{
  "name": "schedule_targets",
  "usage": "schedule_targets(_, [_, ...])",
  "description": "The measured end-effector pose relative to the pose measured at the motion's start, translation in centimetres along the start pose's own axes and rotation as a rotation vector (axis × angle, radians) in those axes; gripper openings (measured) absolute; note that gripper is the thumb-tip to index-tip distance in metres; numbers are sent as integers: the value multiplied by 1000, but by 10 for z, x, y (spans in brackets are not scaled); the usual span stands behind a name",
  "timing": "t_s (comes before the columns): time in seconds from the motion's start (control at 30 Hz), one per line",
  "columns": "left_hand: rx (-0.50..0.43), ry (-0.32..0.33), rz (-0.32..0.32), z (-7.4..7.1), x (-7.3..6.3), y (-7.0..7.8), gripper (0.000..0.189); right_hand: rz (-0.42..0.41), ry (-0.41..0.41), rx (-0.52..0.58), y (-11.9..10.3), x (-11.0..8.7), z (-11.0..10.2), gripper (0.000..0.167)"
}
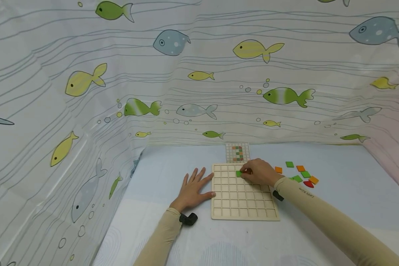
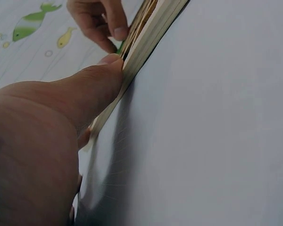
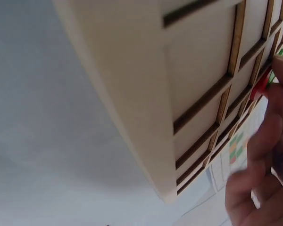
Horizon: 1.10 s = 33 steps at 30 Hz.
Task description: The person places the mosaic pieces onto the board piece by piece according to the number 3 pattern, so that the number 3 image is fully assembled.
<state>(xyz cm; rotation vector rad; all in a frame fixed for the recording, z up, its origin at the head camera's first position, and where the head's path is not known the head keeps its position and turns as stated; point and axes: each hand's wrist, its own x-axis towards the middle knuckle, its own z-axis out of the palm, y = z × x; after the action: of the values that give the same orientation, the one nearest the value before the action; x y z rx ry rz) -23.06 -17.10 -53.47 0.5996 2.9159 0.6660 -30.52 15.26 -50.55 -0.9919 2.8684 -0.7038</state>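
A pale wooden grid board [image 1: 226, 214] lies on the table, with a green square tile [image 1: 238, 173] in its top row. My right hand [image 1: 260, 172] is over the board's upper right, thumb and forefinger pinching at the green tile's right edge. In the right wrist view, a red piece [image 3: 260, 87] shows beside those fingertips, with green between them; the hand hides this red piece in the head view. My left hand [image 1: 191, 191] lies with fingers spread at the board's left side, its thumb touching the board's edge.
Behind the board lies a small pattern card [image 1: 229, 152] printed with coloured squares. Right of the board are scattered loose tiles: green ones [image 1: 289, 164], orange ones [image 1: 300, 168] and a red rounded piece [image 1: 308, 184]. A fish-print curtain [image 1: 173, 88] hangs behind and to the left.
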Motion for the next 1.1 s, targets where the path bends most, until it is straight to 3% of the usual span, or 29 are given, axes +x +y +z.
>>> schedule_targets(0.27, [-4, -2, 2, 2, 1, 0, 77, 26, 18, 3, 1, 0, -2, 23])
schedule_targets(0.53, [-14, -7, -13, 3, 0, 0, 77, 78, 20, -39, 16, -7, -29, 23])
schedule_targets(0.87, [1, -9, -3, 4, 2, -4, 77, 193, 8, -77, 40, -30, -73, 31])
schedule_targets(1.1, [0, -7, -7, 4, 2, -4, 78, 226, -30, -43, 63, -51, -80, 31])
